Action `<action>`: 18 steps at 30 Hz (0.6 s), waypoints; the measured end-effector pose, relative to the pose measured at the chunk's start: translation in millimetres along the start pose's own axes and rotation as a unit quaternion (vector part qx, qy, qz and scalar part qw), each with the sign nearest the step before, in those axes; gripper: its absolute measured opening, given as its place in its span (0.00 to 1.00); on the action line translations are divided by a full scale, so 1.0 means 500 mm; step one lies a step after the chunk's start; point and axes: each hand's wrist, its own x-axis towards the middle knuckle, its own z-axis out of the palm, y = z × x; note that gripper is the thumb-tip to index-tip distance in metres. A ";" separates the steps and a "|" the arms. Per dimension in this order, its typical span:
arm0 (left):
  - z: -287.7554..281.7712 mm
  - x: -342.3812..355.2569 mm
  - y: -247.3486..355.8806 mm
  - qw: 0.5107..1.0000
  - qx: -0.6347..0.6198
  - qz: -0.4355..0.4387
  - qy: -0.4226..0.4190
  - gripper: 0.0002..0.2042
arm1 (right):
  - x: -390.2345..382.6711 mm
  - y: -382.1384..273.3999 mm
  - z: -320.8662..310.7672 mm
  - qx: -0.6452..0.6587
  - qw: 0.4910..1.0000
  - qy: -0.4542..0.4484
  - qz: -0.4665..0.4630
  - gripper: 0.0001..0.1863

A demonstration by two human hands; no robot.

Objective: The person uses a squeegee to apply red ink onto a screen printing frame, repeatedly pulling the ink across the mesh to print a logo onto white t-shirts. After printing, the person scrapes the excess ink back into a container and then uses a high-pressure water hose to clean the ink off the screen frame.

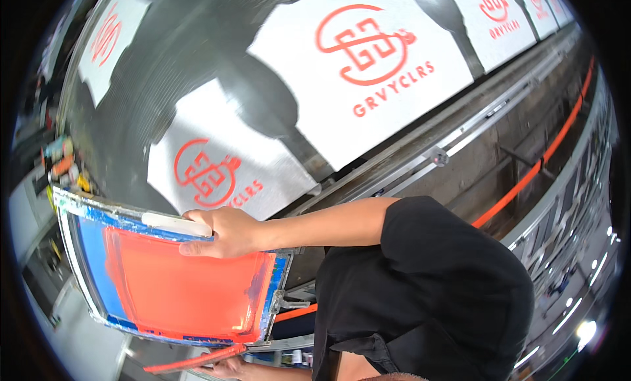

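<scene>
My right hand (pixel 227 231) is closed on the near-right rim of a printing screen (pixel 197 276), its thumb over the inner edge. A pale strip (pixel 176 224) lies along that rim under the fingers. The screen stands tilted, its blue mesh mostly covered by red-orange ink, with blue tape around the border. Low in the view, my left hand (pixel 227 368) grips a long, narrow squeegee (pixel 194 360) coated in red; part of that hand is cut off by the lower edge. Beyond the screen, a white shirt (pixel 227 171) printed with a red emblem lies flat on a dark platen.
More printed white shirts (pixel 361 59) lie along the dark, glossy surface (pixel 190 39). A metal rail (pixel 460 128) and a curved orange strip (pixel 532 174) run along the right. Coloured containers (pixel 62 157) stand at the left. A metal clamp (pixel 281 301) sits at the screen's corner.
</scene>
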 end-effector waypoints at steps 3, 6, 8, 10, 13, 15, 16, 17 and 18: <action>-0.035 -0.005 -0.007 0.999 -0.030 -0.022 -0.008 0.38 | 0.030 0.045 0.105 -0.079 0.995 0.029 -0.049 0.53; -0.197 -0.040 0.004 0.991 -0.069 0.088 0.071 0.38 | 0.060 0.055 0.266 -0.077 0.990 -0.106 -0.044 0.51; -0.223 -0.036 -0.005 0.972 -0.143 0.084 0.167 0.38 | 0.087 0.072 0.351 -0.051 0.988 -0.130 -0.069 0.47; -0.350 0.021 -0.056 0.964 -0.147 0.132 0.180 0.34 | 0.132 0.139 0.421 -0.071 0.978 -0.162 -0.113 0.42; -0.501 -0.008 -0.161 0.913 -0.093 0.191 0.348 0.32 | 0.141 0.224 0.545 -0.124 0.947 -0.288 -0.065 0.40; -0.606 0.030 -0.070 0.912 -0.152 0.210 0.319 0.34 | 0.174 0.269 0.759 -0.083 0.911 -0.399 -0.060 0.35; -0.643 0.015 -0.082 0.899 -0.180 0.211 0.338 0.34 | 0.187 0.301 0.802 -0.100 0.889 -0.446 -0.021 0.35; -0.685 0.009 -0.104 0.892 -0.197 0.210 0.349 0.35 | 0.211 0.335 0.839 -0.117 0.865 -0.488 0.017 0.35; -0.729 0.017 -0.088 0.887 -0.205 0.218 0.351 0.36 | 0.242 0.362 0.895 -0.123 0.842 -0.524 0.046 0.36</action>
